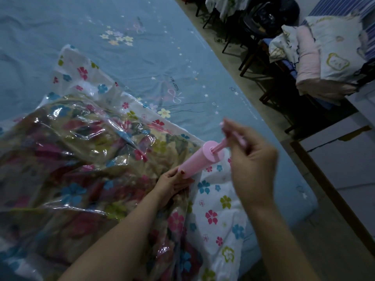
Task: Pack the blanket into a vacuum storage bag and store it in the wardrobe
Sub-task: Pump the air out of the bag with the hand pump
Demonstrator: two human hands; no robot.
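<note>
Gripping the pink pump (197,160) at its base with our left hand (174,184), our right hand (251,159) clamps its raised handle (233,134), over the vacuum bag (85,151) near the bed's (142,57) right edge.

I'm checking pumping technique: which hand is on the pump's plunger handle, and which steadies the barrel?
The right hand grips the plunger handle; the left hand holds the pink pump at its base.
</note>
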